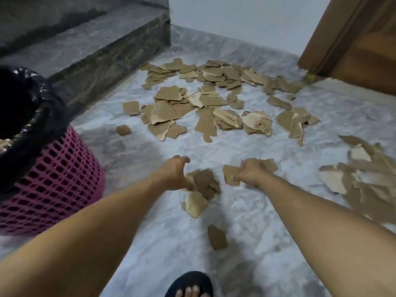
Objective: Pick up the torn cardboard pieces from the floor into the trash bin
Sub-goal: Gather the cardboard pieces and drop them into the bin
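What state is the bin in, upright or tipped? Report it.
Upright. The pink mesh trash bin stands on the floor, its black liner's mouth facing up.

The cardboard pieces (205, 108) before me are matt brown paperboard with rough torn edges, some showing a paler inner ply. The floor (246, 221) is polished grey-white marble with a soft sheen, and the step (90, 46) is darker, coarser grey stone. My trash bin (64, 172) is pink plastic lattice lined with a glossy black plastic bag (36, 99); the door (360, 39) is smooth brown wood.
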`<state>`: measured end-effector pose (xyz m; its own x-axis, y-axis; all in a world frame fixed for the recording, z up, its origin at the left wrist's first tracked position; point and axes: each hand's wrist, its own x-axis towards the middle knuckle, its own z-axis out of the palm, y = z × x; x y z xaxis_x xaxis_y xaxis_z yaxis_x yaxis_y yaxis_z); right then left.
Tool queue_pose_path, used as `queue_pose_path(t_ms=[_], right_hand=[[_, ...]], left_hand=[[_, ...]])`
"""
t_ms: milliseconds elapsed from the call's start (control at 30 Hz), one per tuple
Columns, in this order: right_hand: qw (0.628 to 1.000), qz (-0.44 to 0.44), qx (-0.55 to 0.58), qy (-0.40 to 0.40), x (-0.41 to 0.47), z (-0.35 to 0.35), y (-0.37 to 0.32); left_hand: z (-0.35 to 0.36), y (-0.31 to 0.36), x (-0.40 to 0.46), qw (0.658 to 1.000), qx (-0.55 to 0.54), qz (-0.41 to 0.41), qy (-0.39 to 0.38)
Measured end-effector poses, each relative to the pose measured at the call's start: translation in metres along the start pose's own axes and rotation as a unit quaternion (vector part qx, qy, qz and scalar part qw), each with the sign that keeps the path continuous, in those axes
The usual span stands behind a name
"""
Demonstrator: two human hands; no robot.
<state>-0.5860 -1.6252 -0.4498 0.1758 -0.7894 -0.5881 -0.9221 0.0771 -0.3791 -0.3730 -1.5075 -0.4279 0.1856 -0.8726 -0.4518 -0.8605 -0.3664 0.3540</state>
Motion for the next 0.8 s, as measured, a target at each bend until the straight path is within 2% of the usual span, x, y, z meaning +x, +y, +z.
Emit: queue_pose_path(t_ms=[100,200,267,400,467,600,800], right_hand=[[0.998,0.025,-0.021,0.046,0.023,0.016,0.019],[0.992,0.081,0.015,0.100,0.056,0.018,0.044],[0.987,0.100,-0.023,0.125,0.081,0.015,0.060],[0.993,0.093,-0.049,0.051,0.072,0.013,0.048],[0.993,0.083,-0.068,0.051,0.065,0.023,0.038],[0.994,-0.004,-0.080,0.079,0.061,0.044,0.022],[0.995,-0.049,-0.067,0.063,0.049,0.043,0.018]], left_hand=[[0.055,-0.002,0.024,0.997,0.068,-0.002,-0.031],[0.088,-0.004,0.041,0.987,0.152,0.042,-0.044],[0.093,-0.002,0.045,0.971,0.214,0.081,-0.069],[0.090,-0.001,0.058,0.948,0.284,0.116,-0.087],[0.084,0.003,0.063,0.950,0.277,0.120,-0.074],[0.075,0.017,0.067,0.959,0.253,0.121,-0.032],[0.078,0.018,0.067,0.985,0.133,0.095,-0.060]])
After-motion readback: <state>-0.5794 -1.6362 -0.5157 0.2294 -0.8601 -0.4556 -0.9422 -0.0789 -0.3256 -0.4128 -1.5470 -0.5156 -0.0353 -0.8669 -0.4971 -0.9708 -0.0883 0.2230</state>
